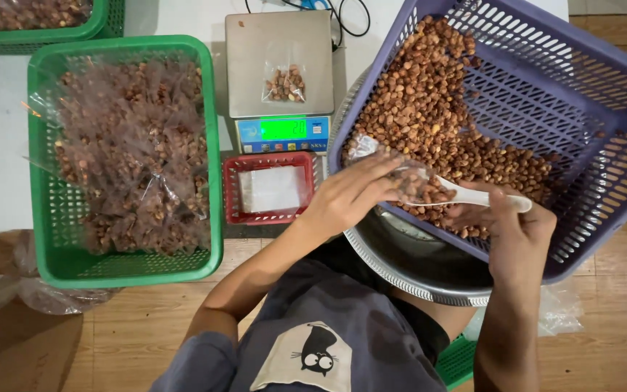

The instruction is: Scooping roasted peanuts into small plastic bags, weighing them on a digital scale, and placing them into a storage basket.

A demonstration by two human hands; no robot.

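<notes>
My left hand (353, 192) holds a small clear plastic bag (409, 180) partly filled with brown nuts, over the near edge of a tilted purple basket (546, 116) full of loose nuts (429, 109). My right hand (513, 232) grips a white plastic spoon (477, 196) whose bowl points into the bag's mouth. A filled small bag (286, 84) lies on the pan of a digital scale (281, 72) with a lit green display.
A green basket (212, 181) at left holds several packed bags of nuts. A small red basket (270, 189) with flat clear bags sits in front of the scale. A round metal basin (415, 279) lies under the purple basket. Another green basket (38, 36) is at top left.
</notes>
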